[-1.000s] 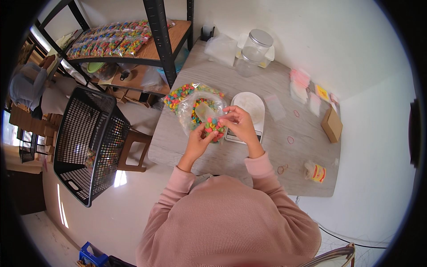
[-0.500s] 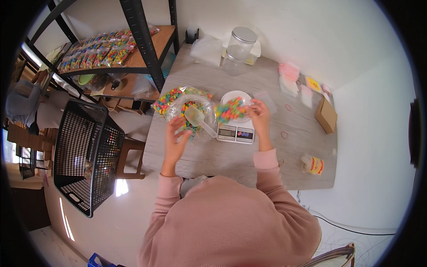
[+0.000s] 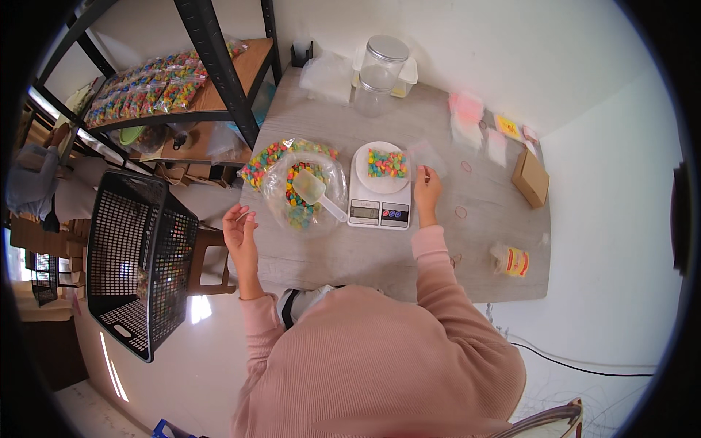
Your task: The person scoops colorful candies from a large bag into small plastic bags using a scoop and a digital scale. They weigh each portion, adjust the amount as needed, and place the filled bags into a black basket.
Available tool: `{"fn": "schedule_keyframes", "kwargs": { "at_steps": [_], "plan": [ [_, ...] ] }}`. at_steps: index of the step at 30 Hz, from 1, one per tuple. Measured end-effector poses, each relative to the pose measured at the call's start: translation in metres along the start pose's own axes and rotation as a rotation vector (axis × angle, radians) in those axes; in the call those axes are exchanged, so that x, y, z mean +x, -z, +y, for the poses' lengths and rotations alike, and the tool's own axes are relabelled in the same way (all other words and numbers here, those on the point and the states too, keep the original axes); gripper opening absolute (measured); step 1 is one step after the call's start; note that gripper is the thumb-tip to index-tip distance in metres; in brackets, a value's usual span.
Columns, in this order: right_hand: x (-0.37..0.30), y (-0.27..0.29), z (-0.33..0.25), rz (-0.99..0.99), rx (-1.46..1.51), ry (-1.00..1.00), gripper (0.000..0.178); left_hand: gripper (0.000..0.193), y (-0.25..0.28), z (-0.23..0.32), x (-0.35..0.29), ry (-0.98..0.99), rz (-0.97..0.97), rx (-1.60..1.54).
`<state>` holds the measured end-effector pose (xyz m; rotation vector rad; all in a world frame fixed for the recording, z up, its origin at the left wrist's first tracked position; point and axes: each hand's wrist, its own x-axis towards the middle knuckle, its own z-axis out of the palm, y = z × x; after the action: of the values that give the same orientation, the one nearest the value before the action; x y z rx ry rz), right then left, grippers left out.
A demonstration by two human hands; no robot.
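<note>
A small clear bag of multicoloured candy-like pieces (image 3: 387, 164) lies on the round white plate (image 3: 363, 180) of a kitchen scale (image 3: 379, 214). To the right of the scale, my right hand (image 3: 428, 197) is closed, its curled fingertips at the lower edge of a flat clear plastic bag (image 3: 428, 154). Whether they grip that bag is unclear. My left hand (image 3: 241, 232) hovers at the table's left edge, fingers apart and holding nothing. Between it and the scale, a translucent scoop (image 3: 312, 189) rests in a clear plastic-lined container (image 3: 333, 175) of the same colourful pieces.
A large filled bag (image 3: 264, 162) lies behind the container. Clear jars (image 3: 381, 73) and plastic bags (image 3: 326, 77) stand at the back. Rubber bands (image 3: 461, 212), a cardboard box (image 3: 531, 178) and a labelled packet (image 3: 515, 261) are rightward. A black crate (image 3: 120, 255) and shelf (image 3: 168, 113) flank the left.
The small candy bag has gone from my right hand onto the scale plate. My right hand has drawn off to the plate's right side. My left hand has moved left, away from the container.
</note>
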<state>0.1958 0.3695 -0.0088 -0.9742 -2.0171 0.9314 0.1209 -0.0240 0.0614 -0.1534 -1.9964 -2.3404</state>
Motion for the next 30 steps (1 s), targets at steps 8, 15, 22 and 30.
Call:
{"fn": "schedule_keyframes", "kwargs": {
  "at_steps": [8, 15, 22, 30],
  "plan": [
    [-0.014, 0.012, 0.019, 0.066, 0.012, -0.112, 0.034, 0.030, 0.010, 0.001, 0.000, -0.001, 0.049, 0.006],
    [-0.015, 0.010, 0.028, 0.113, -0.069, -0.044, 0.035, 0.030, 0.010, 0.003, 0.001, 0.001, 0.036, -0.009],
    [-0.013, 0.002, 0.014, 0.032, -0.152, -0.082, 0.031, 0.030, 0.010, 0.003, 0.002, -0.001, 0.040, -0.019],
    [-0.006, 0.009, -0.062, -0.116, 0.183, 0.191, 0.015, 0.032, -0.010, 0.022, 0.015, -0.078, -0.089, 0.011]
  ]
}}
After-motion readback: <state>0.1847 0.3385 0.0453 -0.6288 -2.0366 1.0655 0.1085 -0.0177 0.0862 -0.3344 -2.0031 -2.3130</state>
